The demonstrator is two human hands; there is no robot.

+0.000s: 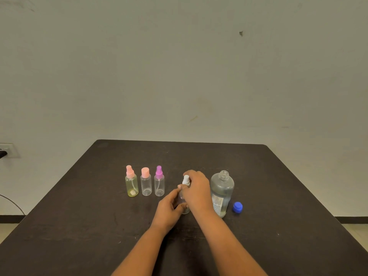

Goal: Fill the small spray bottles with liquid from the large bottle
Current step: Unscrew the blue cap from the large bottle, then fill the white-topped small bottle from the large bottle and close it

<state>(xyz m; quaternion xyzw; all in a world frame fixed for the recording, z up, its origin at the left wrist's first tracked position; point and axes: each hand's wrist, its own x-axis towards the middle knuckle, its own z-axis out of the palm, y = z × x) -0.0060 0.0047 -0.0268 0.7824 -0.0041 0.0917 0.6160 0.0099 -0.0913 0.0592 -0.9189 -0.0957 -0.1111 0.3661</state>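
Before me a dark worktop with rounded far corners runs up to a pale wall. I see a small dark chip high on that wall, right of centre, and a faint yellowish smear lower down. At the far left sits a white outlet with a black plug in it. Below it a thin cable curves down toward the dark baseboard. Light floor shows at the right.

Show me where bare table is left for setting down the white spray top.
Bare dark table lies in front of the yellow-tinted small bottle and right of the blue plastic cap. Crowded: left hand and right hand hold the white-topped clear bottle beside the large open clear bottle.
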